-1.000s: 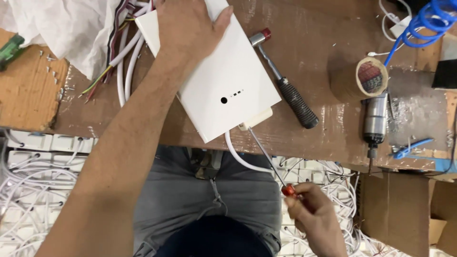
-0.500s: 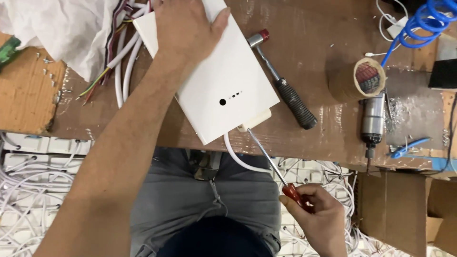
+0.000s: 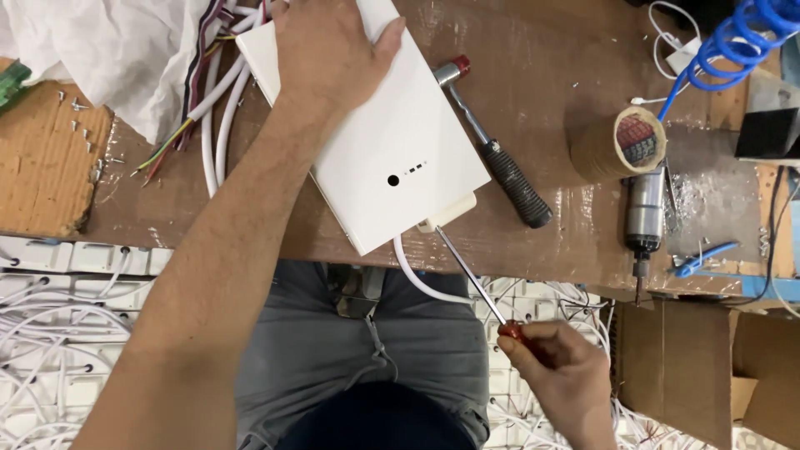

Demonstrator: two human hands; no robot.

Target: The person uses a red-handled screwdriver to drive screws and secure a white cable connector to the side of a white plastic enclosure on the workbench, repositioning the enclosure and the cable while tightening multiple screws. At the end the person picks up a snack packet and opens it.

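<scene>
The left hand [image 3: 333, 58] presses flat on the white box [image 3: 375, 142] at the bench edge; the right hand [image 3: 562, 375] grips the screwdriver [image 3: 471, 279], whose angled tip could slip and gouge the casing.

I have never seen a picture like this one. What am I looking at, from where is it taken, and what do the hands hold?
There is one view, from a camera worn on the person's head, looking straight down at a brown workbench and the person's lap.

The left hand lies flat on a white plastic box, pressing it onto the bench. The right hand grips a screwdriver with a red handle; its tip meets the small cream part at the box's near edge, where a white cable comes out.

Also on the bench: a hammer with a black grip, a roll of tape, a metal power tool, a blue coiled hose, loose wires and small screws on cardboard.
</scene>
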